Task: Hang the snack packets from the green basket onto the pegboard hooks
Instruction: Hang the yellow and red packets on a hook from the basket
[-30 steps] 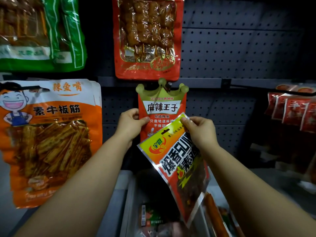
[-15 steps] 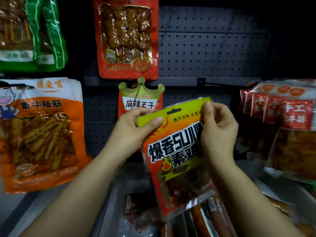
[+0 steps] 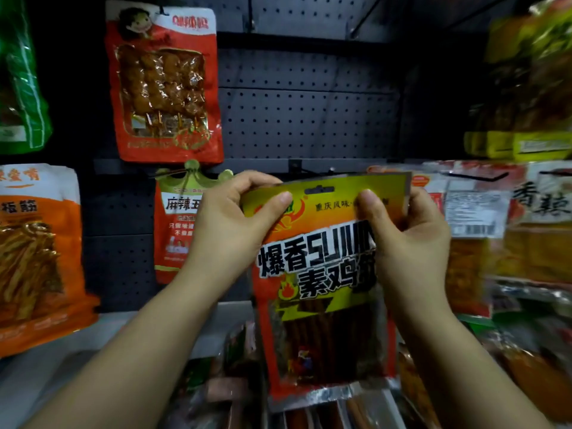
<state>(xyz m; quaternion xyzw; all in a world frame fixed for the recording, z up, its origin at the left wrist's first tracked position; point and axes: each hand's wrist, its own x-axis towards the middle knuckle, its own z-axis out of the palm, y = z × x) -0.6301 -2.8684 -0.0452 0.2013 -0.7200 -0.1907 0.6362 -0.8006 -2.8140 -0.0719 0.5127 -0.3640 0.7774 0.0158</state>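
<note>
Orange and yellow foil marks the snack packet (image 3: 325, 274) held up in the middle of the head view, upright and facing the camera, its yellow top band level with the rail of the dark pegboard (image 3: 309, 119) behind it. A dark slot for hanging sits in that band, between the two thumbs. The left hand (image 3: 229, 221) pinches the packet's upper left corner, thumb laid across the front and fingers curled behind. The right hand (image 3: 408, 230) pinches the upper right part the same way, thumb on the front beside the printed line, fingers wrapped round the back edge. Both forearms rise from the lower edge of the frame. A thin metal hook (image 3: 312, 172) juts from the rail just above and behind the packet's top edge; whether the slot has met it cannot be told.

Just left of the left hand hangs a red packet with a green crown-shaped top (image 3: 176, 218), partly hidden by the wrist. Above that hangs a red skewer packet (image 3: 164, 85) with a clear window. At the far left are a large orange packet (image 3: 34, 258) and, above it, a green packet (image 3: 21, 88) cut by the frame edge. To the right hang blurred red and white packets (image 3: 483, 212), with yellowish ones above them. Under the held packet lie more snack packets (image 3: 235, 382), dim and crowded together; the container holding them cannot be made out
</note>
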